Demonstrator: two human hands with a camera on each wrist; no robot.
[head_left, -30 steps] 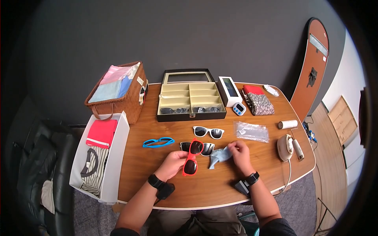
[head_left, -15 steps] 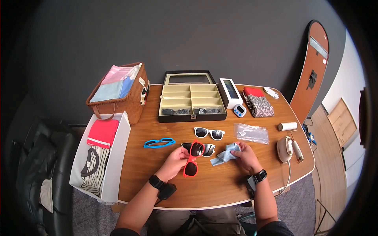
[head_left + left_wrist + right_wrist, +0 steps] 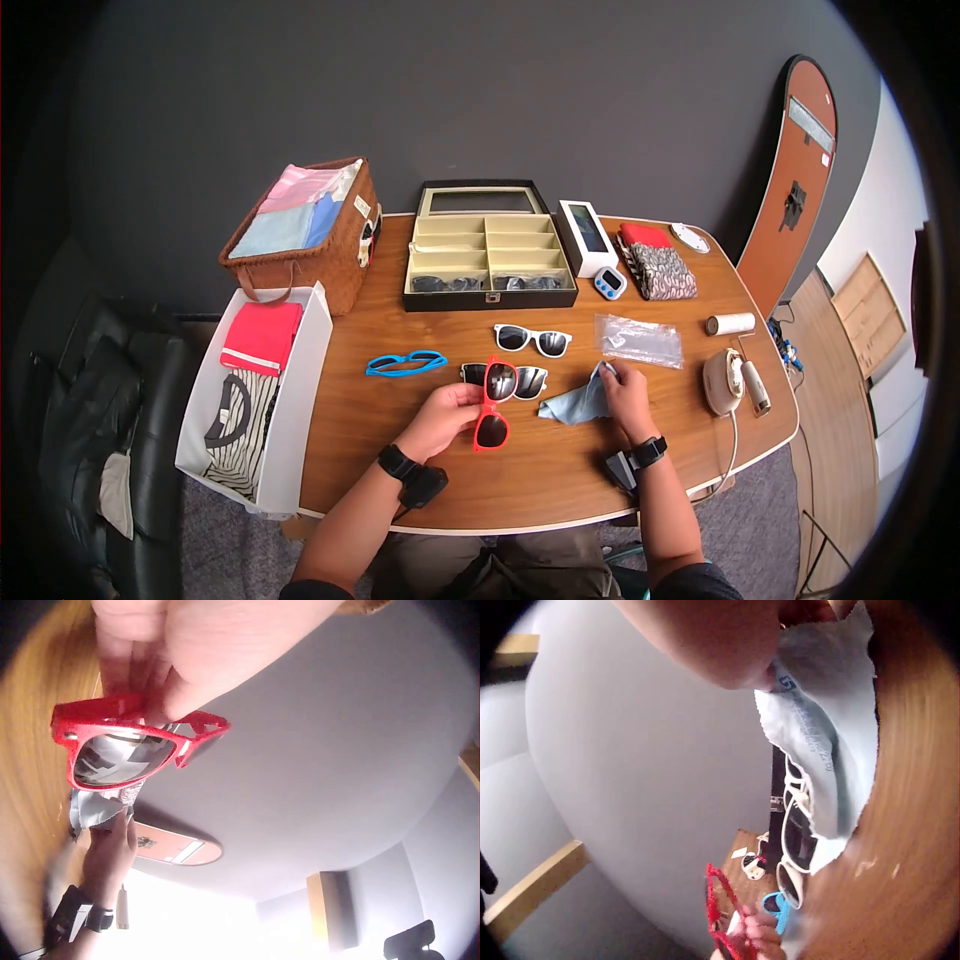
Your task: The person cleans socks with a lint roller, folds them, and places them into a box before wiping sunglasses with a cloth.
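My left hand [image 3: 438,420] pinches a pair of red sunglasses [image 3: 491,432] above the table, one dark lens over the other in the head view. In the left wrist view, the thumb and fingers grip the red frame [image 3: 112,710] beside a lens. My right hand [image 3: 630,400] pinches a corner of a light blue cleaning cloth [image 3: 578,404], which hangs spread to its left. Printed letters show on the cloth [image 3: 810,727] in the right wrist view. Behind the red pair lie white-framed sunglasses [image 3: 530,383], partly covered by it. Farther back is another white pair [image 3: 532,340].
Blue glasses [image 3: 405,364] lie left of centre. An open display case [image 3: 490,299] at the back holds wrapped sunglasses. Clear plastic bags [image 3: 640,342], a timer [image 3: 609,282] and a garment steamer [image 3: 722,380] are on the right. A white bin [image 3: 313,350] of clothes stands left.
My right hand has shifted slightly right with the cloth and changed its hold, so the cloth went from bunched to hanging more spread. The red sunglasses have turned slightly in my left hand.
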